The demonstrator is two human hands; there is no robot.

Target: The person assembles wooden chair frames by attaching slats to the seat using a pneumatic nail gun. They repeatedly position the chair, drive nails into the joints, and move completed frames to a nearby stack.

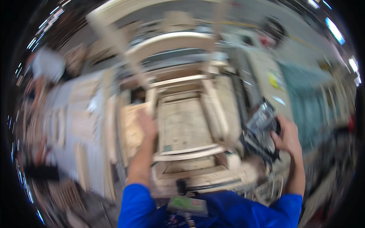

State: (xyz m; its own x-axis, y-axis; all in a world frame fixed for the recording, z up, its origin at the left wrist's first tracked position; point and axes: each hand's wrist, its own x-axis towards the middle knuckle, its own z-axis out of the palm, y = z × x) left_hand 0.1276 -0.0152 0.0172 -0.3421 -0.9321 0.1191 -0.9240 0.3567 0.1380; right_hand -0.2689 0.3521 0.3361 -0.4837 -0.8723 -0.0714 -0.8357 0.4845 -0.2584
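A pale wooden chair frame (pixel 190 152) lies in front of me, its curved rails and posts stretching away from my body. My left hand (pixel 147 124) is at the frame's left side, over a light wooden board (pixel 130 129). Motion blur smears its fingers, so I cannot tell whether they grip anything. On the right, my right hand (pixel 288 133) is closed round the black handle of a grey-and-black power tool (pixel 261 117). The tool is blurred and its exact kind is unclear. It is held beside the frame, over dark metal parts (pixel 258 146).
To the left stands a pale-covered table (pixel 97 152) with wooden pieces on it. A person (pixel 47 66) is beyond it at the far left. On the right are a long beige surface (pixel 266 72) with a yellow item (pixel 274 80), and a teal-covered stack (pixel 308 102).
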